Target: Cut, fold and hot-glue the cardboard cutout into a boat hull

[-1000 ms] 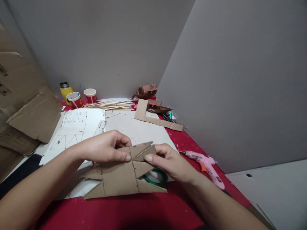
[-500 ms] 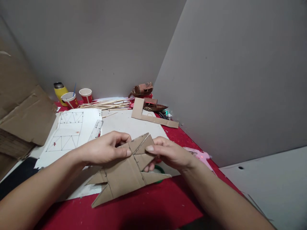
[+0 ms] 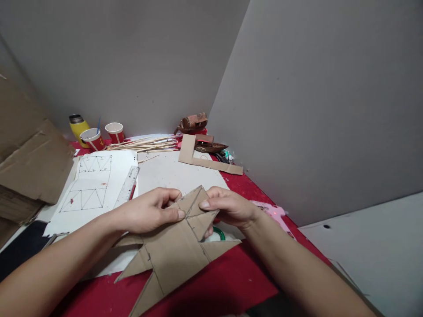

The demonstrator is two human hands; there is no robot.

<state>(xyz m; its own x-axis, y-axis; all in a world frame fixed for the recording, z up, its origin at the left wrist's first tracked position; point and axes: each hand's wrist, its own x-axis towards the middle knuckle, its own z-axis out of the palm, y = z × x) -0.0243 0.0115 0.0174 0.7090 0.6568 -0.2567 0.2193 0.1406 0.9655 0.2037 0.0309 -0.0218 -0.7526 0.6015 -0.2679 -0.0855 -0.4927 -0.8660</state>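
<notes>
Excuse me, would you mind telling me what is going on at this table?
A person's left hand and right hand both hold one cut piece of cardboard near its upper end. Pointed flaps stick out along its sides. To the left lie a paper with a drawing of triangles and a ruler; to the right, a pink glue gun is partly hidden behind the right arm.

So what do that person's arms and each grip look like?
The left forearm and right forearm are bare: no sleeve, watch or bracelet shows. Each grip is an ungloved hand: the left hand and the right hand, each with a thumbnail showing. I see no ring or marking, though parts are hidden.
</notes>
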